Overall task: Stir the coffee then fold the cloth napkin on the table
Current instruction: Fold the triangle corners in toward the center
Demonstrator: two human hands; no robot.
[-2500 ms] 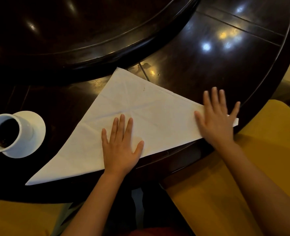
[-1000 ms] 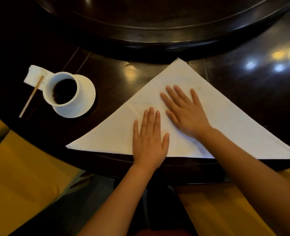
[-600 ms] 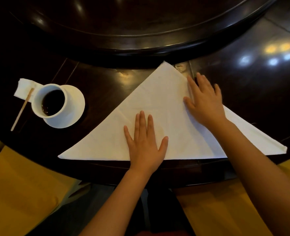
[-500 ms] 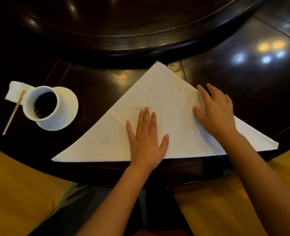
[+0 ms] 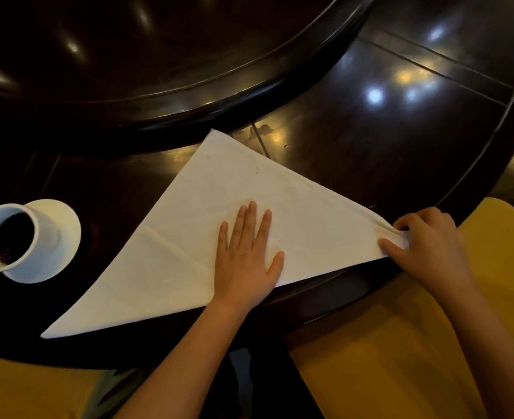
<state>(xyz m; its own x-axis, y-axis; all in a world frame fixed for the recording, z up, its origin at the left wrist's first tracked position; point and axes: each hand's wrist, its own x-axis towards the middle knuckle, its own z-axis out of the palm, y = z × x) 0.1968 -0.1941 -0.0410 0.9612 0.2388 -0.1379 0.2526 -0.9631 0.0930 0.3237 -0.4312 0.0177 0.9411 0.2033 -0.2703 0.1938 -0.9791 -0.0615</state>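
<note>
The white cloth napkin (image 5: 189,225) lies on the dark table as a flat triangle, its long edge along the near rim and its point toward the table's centre. My left hand (image 5: 246,258) lies flat on its middle, fingers apart and palm down. At the napkin's right corner my right hand (image 5: 428,240) has its fingers curled, pinching the cloth there into small creases. A white cup of dark coffee (image 5: 11,237) sits on a white saucer (image 5: 59,237) at the far left edge of the view.
A raised dark round turntable (image 5: 189,95) fills the table's centre just beyond the napkin's point. Yellow chair cushions (image 5: 400,343) sit below the table's near rim on both sides. The stir stick is out of view.
My right hand slid from the napkin's upper right edge down to its right corner and closed on it. The view swung right, so the cup now sits at the left edge.
</note>
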